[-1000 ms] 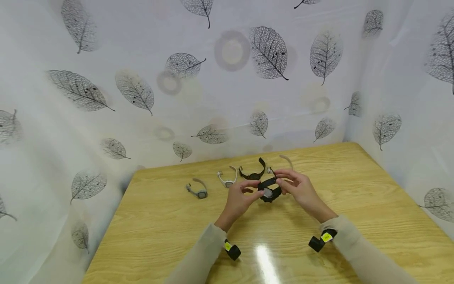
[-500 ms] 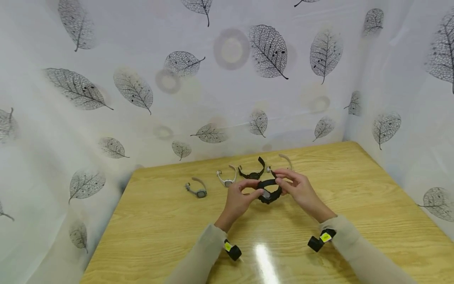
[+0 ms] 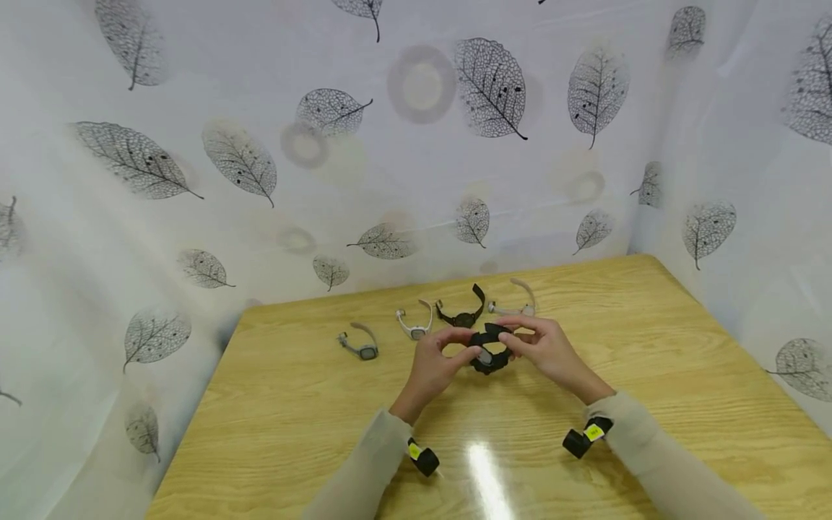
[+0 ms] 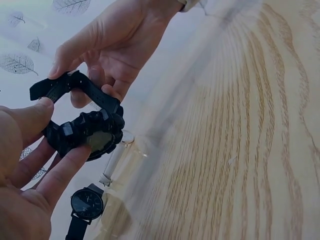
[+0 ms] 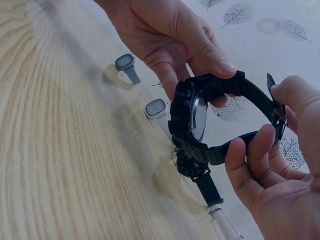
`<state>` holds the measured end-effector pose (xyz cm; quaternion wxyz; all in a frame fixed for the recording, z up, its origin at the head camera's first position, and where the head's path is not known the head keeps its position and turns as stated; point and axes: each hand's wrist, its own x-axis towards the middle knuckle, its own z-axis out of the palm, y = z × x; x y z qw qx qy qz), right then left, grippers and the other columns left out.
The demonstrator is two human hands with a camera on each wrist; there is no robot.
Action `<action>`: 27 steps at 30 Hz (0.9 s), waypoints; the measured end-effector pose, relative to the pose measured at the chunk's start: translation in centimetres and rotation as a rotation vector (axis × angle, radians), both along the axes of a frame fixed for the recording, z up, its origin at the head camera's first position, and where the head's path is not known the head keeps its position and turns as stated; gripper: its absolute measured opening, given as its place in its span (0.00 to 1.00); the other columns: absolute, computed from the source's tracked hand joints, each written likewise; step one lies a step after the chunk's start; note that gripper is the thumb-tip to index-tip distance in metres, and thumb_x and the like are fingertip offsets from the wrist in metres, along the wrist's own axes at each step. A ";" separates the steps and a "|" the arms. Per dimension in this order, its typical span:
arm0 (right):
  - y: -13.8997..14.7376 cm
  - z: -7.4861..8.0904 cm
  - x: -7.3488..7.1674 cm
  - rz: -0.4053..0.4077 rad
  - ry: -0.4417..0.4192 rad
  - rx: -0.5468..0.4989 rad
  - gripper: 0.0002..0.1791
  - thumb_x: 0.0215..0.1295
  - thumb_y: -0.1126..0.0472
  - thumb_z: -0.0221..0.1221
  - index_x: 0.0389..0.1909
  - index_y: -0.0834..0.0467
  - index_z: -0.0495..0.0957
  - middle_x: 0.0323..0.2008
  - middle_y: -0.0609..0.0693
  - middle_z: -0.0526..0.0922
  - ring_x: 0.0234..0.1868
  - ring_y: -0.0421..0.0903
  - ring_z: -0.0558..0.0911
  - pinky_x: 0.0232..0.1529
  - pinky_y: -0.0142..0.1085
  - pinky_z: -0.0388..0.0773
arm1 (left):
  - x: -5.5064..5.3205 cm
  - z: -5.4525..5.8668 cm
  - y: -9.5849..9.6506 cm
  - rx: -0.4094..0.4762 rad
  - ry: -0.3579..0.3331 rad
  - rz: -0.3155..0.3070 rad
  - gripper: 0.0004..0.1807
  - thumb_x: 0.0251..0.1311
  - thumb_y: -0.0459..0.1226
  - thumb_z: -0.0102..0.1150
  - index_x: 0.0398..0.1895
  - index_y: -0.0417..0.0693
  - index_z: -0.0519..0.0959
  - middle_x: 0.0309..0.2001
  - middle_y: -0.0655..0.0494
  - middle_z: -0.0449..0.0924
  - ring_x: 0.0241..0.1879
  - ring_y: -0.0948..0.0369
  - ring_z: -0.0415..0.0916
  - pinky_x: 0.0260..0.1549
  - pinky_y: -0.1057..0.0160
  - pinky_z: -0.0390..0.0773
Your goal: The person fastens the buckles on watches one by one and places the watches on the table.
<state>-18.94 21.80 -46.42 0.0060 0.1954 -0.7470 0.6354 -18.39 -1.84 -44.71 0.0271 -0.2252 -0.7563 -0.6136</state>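
Head view showed the left hand [image 3: 434, 361] and right hand [image 3: 544, 352], both curled, pinching a ridged black watch [image 5: 198, 117], its strap [image 5: 256, 94] bent into a ring, above the glossy wood-grained table [image 3: 292, 412].

The surface [image 3: 292, 419] looks like grained wood, smooth and glossy. The held watch [image 4: 82, 127] looks matt plastic, its case [image 5: 181, 107] knobbly, its back [image 5: 199, 120] shiny and metallic. The slim watch [image 4: 86, 212] has a glossy, glass-like face [image 4: 87, 201]. Sleeves [image 3: 676, 462] are matt cloth; the backdrop [image 3: 403, 166], smooth sheeting
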 end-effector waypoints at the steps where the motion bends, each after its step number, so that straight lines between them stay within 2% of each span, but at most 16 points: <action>1: 0.0 -0.1 0.0 0.002 0.007 -0.002 0.16 0.73 0.63 0.63 0.59 0.61 0.82 0.52 0.62 0.81 0.33 0.52 0.86 0.34 0.49 0.87 | 0.0 0.1 0.0 0.000 -0.003 -0.004 0.13 0.62 0.28 0.71 0.49 0.35 0.85 0.44 0.42 0.87 0.50 0.46 0.83 0.38 0.69 0.86; 4: 0.0 -0.2 -0.1 0.004 0.035 -0.001 0.15 0.73 0.66 0.63 0.57 0.64 0.82 0.53 0.63 0.82 0.33 0.52 0.87 0.34 0.49 0.87 | 0.1 0.3 -0.1 0.004 -0.001 -0.020 0.14 0.62 0.28 0.70 0.50 0.33 0.85 0.44 0.40 0.86 0.50 0.45 0.82 0.37 0.70 0.85; 7: 0.0 -0.2 -0.2 0.003 0.060 0.010 0.14 0.72 0.67 0.62 0.56 0.64 0.83 0.49 0.63 0.83 0.29 0.49 0.86 0.31 0.47 0.87 | 0.2 0.6 -0.1 0.002 0.017 -0.033 0.13 0.63 0.28 0.69 0.50 0.32 0.84 0.44 0.38 0.86 0.50 0.43 0.82 0.35 0.71 0.85; 9: 0.0 -0.2 -0.2 0.004 0.076 0.021 0.13 0.72 0.67 0.63 0.55 0.63 0.83 0.47 0.62 0.83 0.23 0.44 0.81 0.26 0.42 0.84 | 0.3 0.8 0.0 -0.002 0.035 -0.035 0.13 0.63 0.28 0.69 0.50 0.32 0.84 0.44 0.37 0.86 0.49 0.43 0.83 0.35 0.73 0.84; 13: 0.0 -0.2 -0.2 0.003 0.105 0.047 0.12 0.72 0.67 0.63 0.53 0.62 0.84 0.45 0.61 0.83 0.17 0.38 0.68 0.18 0.35 0.73 | 0.4 1.1 0.0 -0.008 0.062 -0.031 0.13 0.62 0.27 0.69 0.49 0.31 0.84 0.43 0.37 0.86 0.48 0.44 0.83 0.34 0.74 0.83; 15: 0.0 -0.2 -0.1 0.000 0.110 0.052 0.11 0.72 0.67 0.63 0.53 0.61 0.84 0.45 0.60 0.84 0.16 0.38 0.67 0.16 0.34 0.70 | 0.5 1.2 0.1 -0.007 0.062 -0.028 0.13 0.62 0.26 0.69 0.49 0.31 0.84 0.43 0.37 0.86 0.48 0.44 0.83 0.34 0.74 0.83; 23: -0.2 -0.3 0.0 -0.023 0.130 0.085 0.11 0.70 0.68 0.65 0.52 0.59 0.85 0.49 0.58 0.84 0.17 0.37 0.65 0.17 0.32 0.71 | 0.4 1.0 0.2 0.015 0.016 -0.022 0.13 0.63 0.28 0.69 0.50 0.33 0.85 0.45 0.39 0.85 0.49 0.43 0.82 0.36 0.67 0.86; 27: -0.3 -0.4 0.1 -0.024 0.164 0.120 0.12 0.70 0.67 0.65 0.52 0.58 0.85 0.49 0.56 0.84 0.16 0.37 0.63 0.17 0.33 0.70 | 0.4 1.0 0.3 0.007 0.017 -0.039 0.14 0.63 0.28 0.69 0.51 0.33 0.84 0.48 0.40 0.84 0.47 0.43 0.81 0.35 0.68 0.86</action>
